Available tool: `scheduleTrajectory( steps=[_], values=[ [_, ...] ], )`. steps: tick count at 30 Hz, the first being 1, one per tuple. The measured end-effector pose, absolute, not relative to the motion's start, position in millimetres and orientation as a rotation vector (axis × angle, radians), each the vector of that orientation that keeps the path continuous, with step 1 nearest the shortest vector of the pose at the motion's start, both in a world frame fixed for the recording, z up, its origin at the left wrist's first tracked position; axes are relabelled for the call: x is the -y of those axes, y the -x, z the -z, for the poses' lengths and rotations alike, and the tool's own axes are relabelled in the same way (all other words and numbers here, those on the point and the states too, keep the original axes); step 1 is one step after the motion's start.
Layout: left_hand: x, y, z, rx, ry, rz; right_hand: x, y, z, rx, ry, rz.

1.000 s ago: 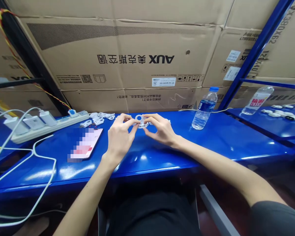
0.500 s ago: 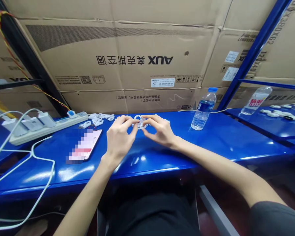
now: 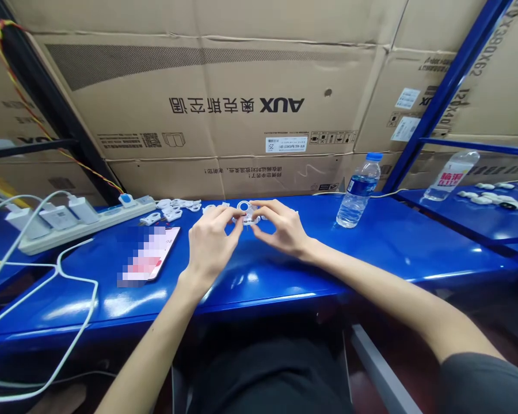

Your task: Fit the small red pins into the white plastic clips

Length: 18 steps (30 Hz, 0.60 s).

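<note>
Between my two hands, just above the blue table, is a small white plastic part with a ring at its top (image 3: pixel 243 206). My left hand (image 3: pixel 213 238) pinches its left side between thumb and fingers. On the other side, the thumb and fingertips of my right hand (image 3: pixel 280 227) close on its right edge. Fingers cover much of the part, so its finer details cannot be made out. More white plastic pieces (image 3: pixel 172 214) lie in a loose group left of my left hand. A few white bits also show behind my hands, partly hidden.
A phone (image 3: pixel 162 253) lies left of my hands. Behind it, a white power strip (image 3: pixel 107 221) holds several chargers with trailing cables. A water bottle (image 3: pixel 358 192) stands on the right, and large cardboard boxes (image 3: pixel 242 69) rise behind the blue table (image 3: pixel 371 259).
Both hands keep their grip on the white plastic part, almost in place. The ring part appears very slightly shifted and turned between the fingers.
</note>
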State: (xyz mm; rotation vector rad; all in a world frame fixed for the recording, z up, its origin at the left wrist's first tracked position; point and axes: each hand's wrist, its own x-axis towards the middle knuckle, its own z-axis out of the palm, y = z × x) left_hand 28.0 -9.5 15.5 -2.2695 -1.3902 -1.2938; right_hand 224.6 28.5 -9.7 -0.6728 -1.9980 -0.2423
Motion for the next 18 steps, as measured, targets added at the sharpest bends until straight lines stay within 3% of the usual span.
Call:
scheduleTrajectory(
  steps=[18],
  values=[
    [5.6,-26.2,-11.1,1.428,2.283,1.241,-32.9,-226.0,15.2,1.973,0.674,0.175]
  ],
)
